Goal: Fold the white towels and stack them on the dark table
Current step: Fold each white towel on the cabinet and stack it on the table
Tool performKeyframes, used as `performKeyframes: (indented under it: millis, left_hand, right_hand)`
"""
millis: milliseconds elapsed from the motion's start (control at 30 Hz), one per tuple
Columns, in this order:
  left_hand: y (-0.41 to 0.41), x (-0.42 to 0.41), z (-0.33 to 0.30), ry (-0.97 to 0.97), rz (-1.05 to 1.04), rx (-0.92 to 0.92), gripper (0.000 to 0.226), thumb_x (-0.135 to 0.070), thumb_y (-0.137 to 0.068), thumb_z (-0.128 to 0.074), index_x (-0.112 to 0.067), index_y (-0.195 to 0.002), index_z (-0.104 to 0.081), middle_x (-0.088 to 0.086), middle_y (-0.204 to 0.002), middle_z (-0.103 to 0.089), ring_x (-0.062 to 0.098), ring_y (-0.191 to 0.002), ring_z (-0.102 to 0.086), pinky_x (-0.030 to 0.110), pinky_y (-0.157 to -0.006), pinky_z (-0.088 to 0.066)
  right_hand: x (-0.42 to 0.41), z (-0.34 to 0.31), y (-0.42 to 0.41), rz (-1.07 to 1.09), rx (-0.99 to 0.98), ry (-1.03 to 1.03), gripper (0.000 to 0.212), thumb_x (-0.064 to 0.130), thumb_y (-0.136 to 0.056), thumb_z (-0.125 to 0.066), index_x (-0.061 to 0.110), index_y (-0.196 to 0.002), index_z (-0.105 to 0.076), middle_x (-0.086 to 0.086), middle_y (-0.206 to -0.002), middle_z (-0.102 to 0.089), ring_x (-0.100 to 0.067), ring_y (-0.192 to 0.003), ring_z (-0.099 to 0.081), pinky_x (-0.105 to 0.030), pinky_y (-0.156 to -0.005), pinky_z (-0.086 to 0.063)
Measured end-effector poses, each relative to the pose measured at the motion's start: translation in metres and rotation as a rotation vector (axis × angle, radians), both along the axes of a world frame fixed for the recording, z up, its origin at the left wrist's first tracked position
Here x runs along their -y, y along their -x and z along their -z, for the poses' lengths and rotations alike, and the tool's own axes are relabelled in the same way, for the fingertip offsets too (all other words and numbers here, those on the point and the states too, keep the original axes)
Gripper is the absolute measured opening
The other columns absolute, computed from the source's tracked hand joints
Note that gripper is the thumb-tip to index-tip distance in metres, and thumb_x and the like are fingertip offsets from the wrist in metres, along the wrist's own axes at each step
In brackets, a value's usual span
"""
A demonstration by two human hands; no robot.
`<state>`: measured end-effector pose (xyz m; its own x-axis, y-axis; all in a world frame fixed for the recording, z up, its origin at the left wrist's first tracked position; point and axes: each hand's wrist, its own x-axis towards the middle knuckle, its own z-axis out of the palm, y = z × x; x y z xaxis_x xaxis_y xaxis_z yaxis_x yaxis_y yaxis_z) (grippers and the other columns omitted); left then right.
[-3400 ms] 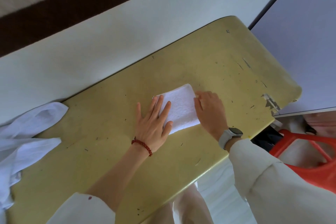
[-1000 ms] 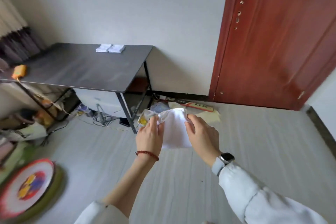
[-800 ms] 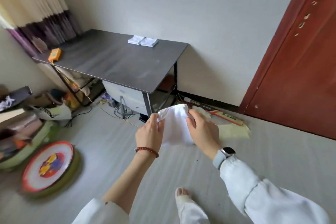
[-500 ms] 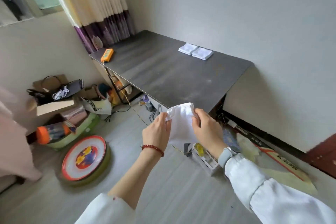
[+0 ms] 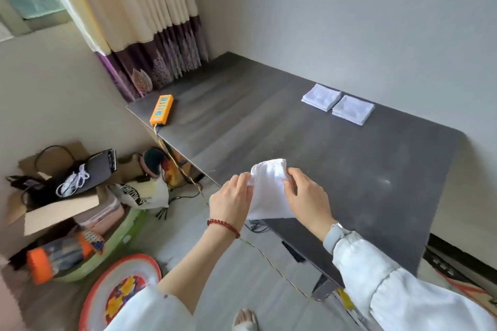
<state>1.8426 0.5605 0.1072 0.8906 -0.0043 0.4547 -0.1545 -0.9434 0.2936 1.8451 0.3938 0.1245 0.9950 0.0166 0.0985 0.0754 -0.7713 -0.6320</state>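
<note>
I hold a folded white towel (image 5: pixel 269 191) in the air over the near edge of the dark table (image 5: pixel 269 131). My left hand (image 5: pixel 231 203) pinches its upper left corner, and my right hand (image 5: pixel 309 201) pinches its upper right side. The towel hangs down between them. Two folded white towels lie side by side on the far part of the table near the wall: one on the left (image 5: pixel 321 97), one on the right (image 5: pixel 353 109).
An orange power strip (image 5: pixel 161 109) lies at the table's left end, its yellow cord (image 5: pixel 269 260) trailing across the floor. Curtains (image 5: pixel 150 35) hang behind. Boxes and bags (image 5: pixel 67 191) and a colourful round tray (image 5: pixel 121 295) crowd the floor at left.
I have carried the towel from the yellow table across the room to the dark table. The dark table has come much closer, and the towel now hangs over its near edge.
</note>
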Motion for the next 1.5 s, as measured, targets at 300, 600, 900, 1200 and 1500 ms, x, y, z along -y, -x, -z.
performKeyframes:
  millis: [300,600,900,1200,1500]
  left_hand:
    - [-0.196,0.068,0.021,0.077,0.382,-0.095,0.011,-0.021,-0.076,-0.047,-0.026,-0.085,-0.047,-0.008,-0.061,-0.054,0.013,-0.042,-0.05,0.016,-0.031,-0.014]
    - [-0.379,0.188,0.03,0.176,0.498,-0.399,0.025,-0.026,-0.094,-0.045,-0.016,-0.115,-0.055,-0.001,-0.105,-0.06,0.029,-0.082,-0.06,0.033,-0.068,-0.047]
    - [-0.523,0.295,0.087,0.366,0.433,-0.591,0.025,-0.036,-0.095,-0.042,-0.024,-0.113,-0.054,-0.009,-0.095,-0.056,0.019,-0.083,-0.055,0.029,-0.074,-0.042]
    - [-0.558,0.324,0.143,0.126,0.412,-0.581,0.024,-0.032,-0.095,-0.039,-0.02,-0.113,-0.05,-0.001,-0.095,-0.062,0.024,-0.083,-0.054,0.03,-0.066,-0.04]
    - [-0.549,0.322,0.155,0.062,0.646,0.018,0.03,-0.016,-0.082,-0.041,-0.014,-0.105,-0.06,0.005,-0.112,-0.063,0.018,-0.101,-0.054,0.032,-0.075,-0.036]
  right_hand:
    - [0.051,0.013,-0.131,0.408,-0.097,0.004,0.028,0.022,-0.094,-0.042,0.019,-0.121,-0.05,0.005,-0.098,-0.062,-0.025,-0.089,-0.058,-0.029,-0.068,-0.036]
    - [0.156,0.05,-0.283,0.66,-0.097,-0.07,0.028,0.02,-0.095,-0.042,0.013,-0.121,-0.049,0.005,-0.082,-0.056,-0.026,-0.079,-0.058,-0.038,-0.075,-0.045]
    - [0.245,0.097,-0.412,0.799,-0.142,-0.154,0.031,0.022,-0.096,-0.04,0.015,-0.125,-0.047,-0.005,-0.107,-0.063,-0.03,-0.096,-0.058,-0.042,-0.085,-0.046]
    - [0.27,0.151,-0.445,0.857,-0.212,0.005,0.032,0.026,-0.096,-0.039,0.017,-0.127,-0.045,-0.001,-0.114,-0.062,-0.026,-0.099,-0.059,-0.038,-0.085,-0.047]
    - [0.274,0.162,-0.442,0.727,0.112,0.506,0.051,-0.001,-0.075,-0.057,0.012,-0.125,-0.051,-0.013,-0.122,-0.055,-0.032,-0.114,-0.053,-0.044,-0.082,-0.045]
